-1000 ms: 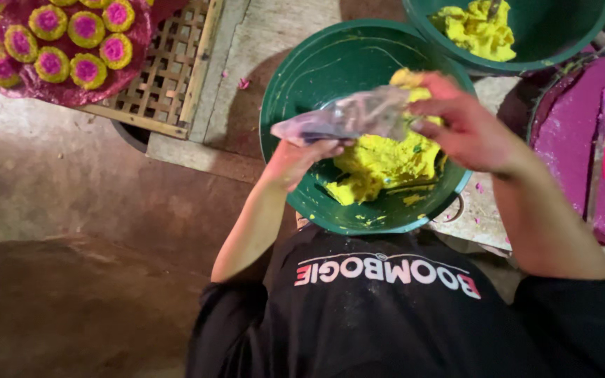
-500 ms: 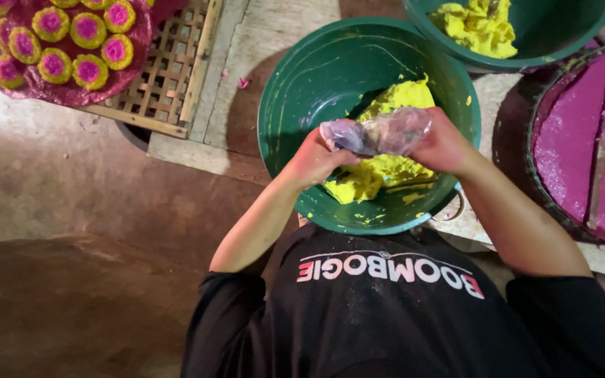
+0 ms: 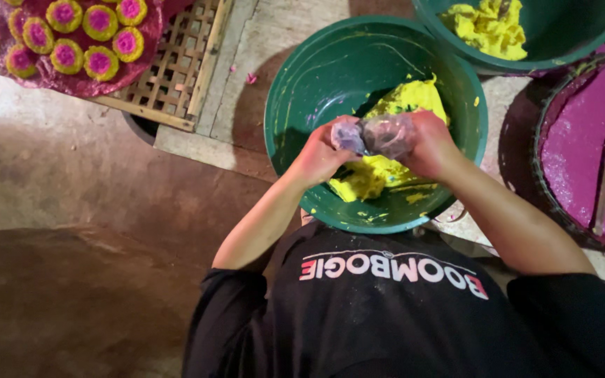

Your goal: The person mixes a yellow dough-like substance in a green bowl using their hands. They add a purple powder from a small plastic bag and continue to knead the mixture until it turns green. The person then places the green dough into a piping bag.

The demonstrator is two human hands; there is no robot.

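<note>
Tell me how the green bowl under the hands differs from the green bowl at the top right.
The near green bowl shows whole; the far green bowl is cut off by the picture's edge. The left hand and right hand hold a crumpled clear plastic bag over the near bowl; nothing hovers over the far one. The near bowl's wall is smeared yellow. Both hold lumpy yellow dough.
</note>
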